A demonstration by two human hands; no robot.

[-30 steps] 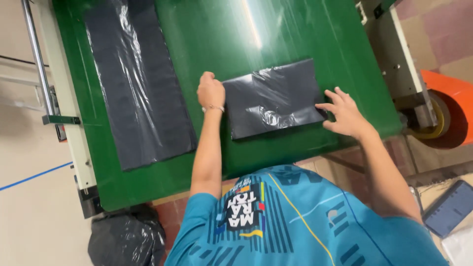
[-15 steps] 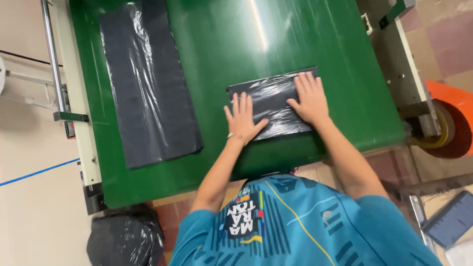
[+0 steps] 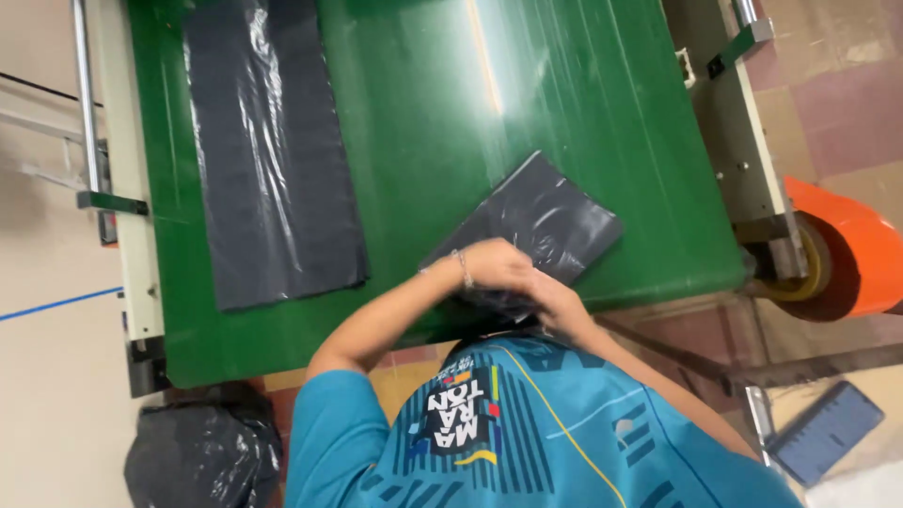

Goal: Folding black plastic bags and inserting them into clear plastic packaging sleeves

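- At the near edge of the green table (image 3: 602, 122), both your hands meet on the near corner of the folded dark plastic bag (image 3: 550, 221).
- Your left hand (image 3: 494, 263) is curled over that corner, apparently pinching it; your right hand (image 3: 555, 303) is mostly hidden beneath it, so its grip cannot be told.
- From your hands, the bag's long axis runs diagonally away to the right.
- Well to the left lies a flat long dark plastic sheet (image 3: 273, 150).

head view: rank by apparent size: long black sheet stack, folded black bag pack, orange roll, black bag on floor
1. long black sheet stack
2. folded black bag pack, partly hidden by both hands
3-4. orange roll and black bag on floor: look alike, both cut off, unranked
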